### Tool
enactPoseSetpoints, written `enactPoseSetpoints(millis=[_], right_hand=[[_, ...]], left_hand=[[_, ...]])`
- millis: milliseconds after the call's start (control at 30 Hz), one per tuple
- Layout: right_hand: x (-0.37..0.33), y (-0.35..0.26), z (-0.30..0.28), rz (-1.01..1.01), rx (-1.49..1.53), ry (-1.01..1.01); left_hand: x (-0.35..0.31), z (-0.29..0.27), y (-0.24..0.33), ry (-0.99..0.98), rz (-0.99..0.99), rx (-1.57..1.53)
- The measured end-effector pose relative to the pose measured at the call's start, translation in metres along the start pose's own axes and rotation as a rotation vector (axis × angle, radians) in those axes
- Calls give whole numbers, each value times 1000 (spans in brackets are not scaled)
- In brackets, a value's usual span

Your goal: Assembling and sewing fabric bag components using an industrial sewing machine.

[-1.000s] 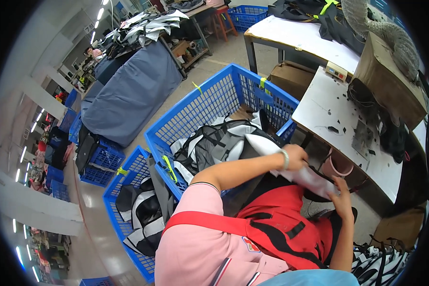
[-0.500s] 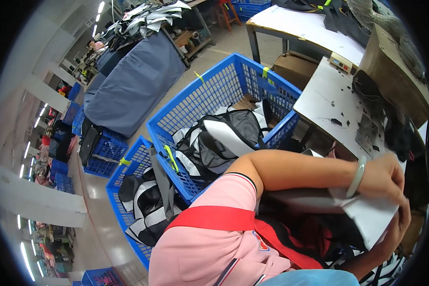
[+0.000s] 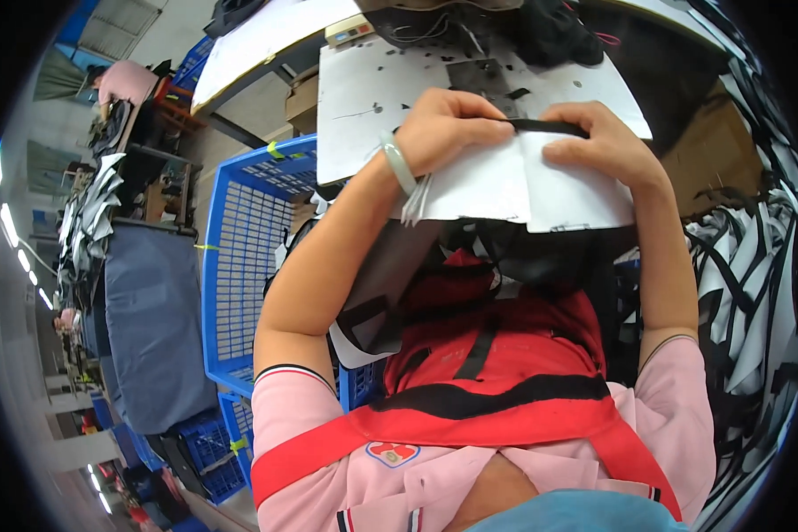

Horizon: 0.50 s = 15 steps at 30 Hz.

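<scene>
Over the near edge of the white sewing table (image 3: 359,129), I hold a white fabric panel (image 3: 483,188) with a black strip (image 3: 550,127) along its far edge. My left hand (image 3: 448,131) pinches this edge between thumb and fingers. My right hand (image 3: 607,146) grips the other end, its thumb lying flat on the white surface. A vertical seam or fold runs down between the hands. Several thin white layers or strips hang beside my left wrist, below a pale bangle (image 3: 396,162). Dark and grey material hangs beneath the panel, over my red apron (image 3: 514,341).
A blue plastic basket (image 3: 211,301) stands at my left. White and black pieces (image 3: 736,284) are heaped at my right, near a cardboard box (image 3: 727,146). A small control box (image 3: 348,32) sits at the table's far left. Another person (image 3: 126,84) bends over work far left.
My view has swung to the right, so the basket now lies further left. The white panel, blurred and tilted before, is now spread between both hands at the table edge.
</scene>
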State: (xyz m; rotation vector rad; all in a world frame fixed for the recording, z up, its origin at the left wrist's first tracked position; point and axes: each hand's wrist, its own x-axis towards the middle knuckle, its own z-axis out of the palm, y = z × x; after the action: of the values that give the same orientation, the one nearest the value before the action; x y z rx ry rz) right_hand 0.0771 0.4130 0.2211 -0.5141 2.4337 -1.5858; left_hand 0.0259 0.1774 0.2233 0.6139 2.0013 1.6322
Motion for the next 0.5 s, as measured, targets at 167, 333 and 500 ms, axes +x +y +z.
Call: enactPoseSetpoints(millis=[167, 333, 500], right_hand=[[23, 13, -7, 69, 82, -9], [41, 27, -10, 69, 90, 48], [64, 27, -15, 107, 85, 23]], left_hand=[[16, -9, -6, 63, 38, 114], [34, -26, -17, 20, -59, -7], [49, -40, -32, 20, -60, -174]])
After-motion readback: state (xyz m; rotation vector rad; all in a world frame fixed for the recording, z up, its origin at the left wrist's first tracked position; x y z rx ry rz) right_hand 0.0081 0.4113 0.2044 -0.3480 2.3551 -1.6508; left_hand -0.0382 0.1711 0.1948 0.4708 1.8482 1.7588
